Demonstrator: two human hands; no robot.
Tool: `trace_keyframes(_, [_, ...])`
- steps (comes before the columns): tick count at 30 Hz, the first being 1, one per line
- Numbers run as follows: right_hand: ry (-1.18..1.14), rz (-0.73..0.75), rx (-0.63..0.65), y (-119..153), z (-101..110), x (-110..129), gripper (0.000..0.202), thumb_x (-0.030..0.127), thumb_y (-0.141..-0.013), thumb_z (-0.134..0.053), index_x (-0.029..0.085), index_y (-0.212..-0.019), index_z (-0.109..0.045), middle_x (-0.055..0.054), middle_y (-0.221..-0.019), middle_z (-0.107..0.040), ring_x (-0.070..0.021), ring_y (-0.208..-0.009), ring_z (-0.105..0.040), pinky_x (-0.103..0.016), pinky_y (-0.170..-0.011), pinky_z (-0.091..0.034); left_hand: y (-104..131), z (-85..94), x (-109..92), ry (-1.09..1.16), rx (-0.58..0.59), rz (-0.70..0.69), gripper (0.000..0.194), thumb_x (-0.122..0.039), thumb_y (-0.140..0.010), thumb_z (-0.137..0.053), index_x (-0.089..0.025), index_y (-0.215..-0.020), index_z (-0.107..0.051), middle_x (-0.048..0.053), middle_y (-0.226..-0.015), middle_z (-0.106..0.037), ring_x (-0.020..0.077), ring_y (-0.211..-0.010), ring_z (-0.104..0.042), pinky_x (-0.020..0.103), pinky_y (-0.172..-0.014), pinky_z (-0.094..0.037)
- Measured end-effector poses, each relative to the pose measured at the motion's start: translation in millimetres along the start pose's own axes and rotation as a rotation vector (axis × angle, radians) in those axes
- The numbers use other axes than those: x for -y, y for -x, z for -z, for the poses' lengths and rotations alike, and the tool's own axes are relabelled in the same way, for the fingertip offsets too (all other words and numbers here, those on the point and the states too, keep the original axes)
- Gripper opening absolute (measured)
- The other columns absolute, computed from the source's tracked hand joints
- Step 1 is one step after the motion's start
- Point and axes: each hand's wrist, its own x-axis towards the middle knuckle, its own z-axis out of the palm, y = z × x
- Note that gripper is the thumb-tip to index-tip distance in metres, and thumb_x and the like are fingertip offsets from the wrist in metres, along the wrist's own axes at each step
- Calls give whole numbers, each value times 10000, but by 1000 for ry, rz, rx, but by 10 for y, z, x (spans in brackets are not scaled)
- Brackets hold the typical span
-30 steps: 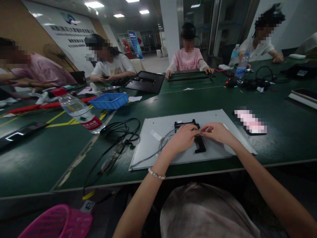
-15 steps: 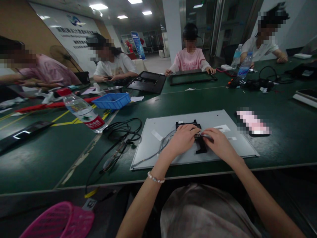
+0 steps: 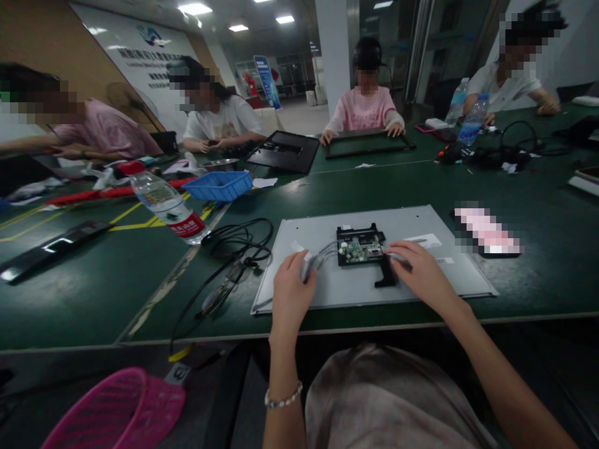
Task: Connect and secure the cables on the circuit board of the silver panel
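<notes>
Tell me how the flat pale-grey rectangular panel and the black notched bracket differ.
The flat pale-grey rectangular panel is broad and light-coloured; the black notched bracket is much smaller and dark. The panel has straight edges, while the bracket's outline is broken by notches and a projecting leg. The panel lies on the green tabletop, the bracket on the panel. Both lie flat.

The person's left hand (image 3: 291,290) is at the grey cables (image 3: 324,252), the right hand (image 3: 421,271) pinching a slim grey object (image 3: 401,259) beside the circuit board (image 3: 359,251) in a black bracket (image 3: 386,275) on a pale flat panel (image 3: 337,292), with a smartphone (image 3: 489,232) lying just right of the panel.
</notes>
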Motion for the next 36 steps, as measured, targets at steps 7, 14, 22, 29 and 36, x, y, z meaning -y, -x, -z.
trace_keyframes(7, [-7,5,-14,4,8,-8,279,201,-859,-496,234,-1081,-661,-77,-1142,-624,-249,-1102,-560,-448,-998,-434,-94,-28,-27,-36,17,29,247,-178,-856,-510,-162,-1064,-642,88,-1130,-665,225,-1062,-609,362,-990,-453])
trace_keyframes(14, [-12,-5,-35,5,29,10,284,185,-858,-489,226,-1083,-657,-82,-1140,-628,-245,-1093,-562,-441,-995,-439,-148,1,-116,-224,-24,78,249,-193,-893,-446,-199,-947,-690,63,-1004,-718,229,-943,-655,346,-871,-477])
trace_keyframes(22, [-21,-9,-38,15,21,-10,291,187,-861,-486,225,-1098,-650,-81,-1138,-628,-241,-1093,-564,-437,-1001,-438,149,-2,-545,-351,-59,34,227,-155,-900,-449,-193,-955,-666,77,-977,-710,261,-958,-619,434,-917,-409])
trace_keyframes(29, [-16,-10,-20,12,21,-11,286,198,-852,-500,238,-1087,-657,-75,-1134,-635,-245,-1091,-570,-444,-991,-443,279,-120,-637,-340,-46,35,184,-221,-916,-468,-214,-960,-646,79,-1018,-700,281,-1028,-584,537,-1016,-317])
trace_keyframes(36, [-13,-10,-20,17,12,-38,290,197,-855,-492,242,-1090,-655,-73,-1145,-632,-248,-1095,-571,-445,-991,-445,184,-123,-540,-279,-95,101,229,-294,-934,-446,-181,-1033,-620,106,-1022,-681,276,-997,-605,485,-985,-386])
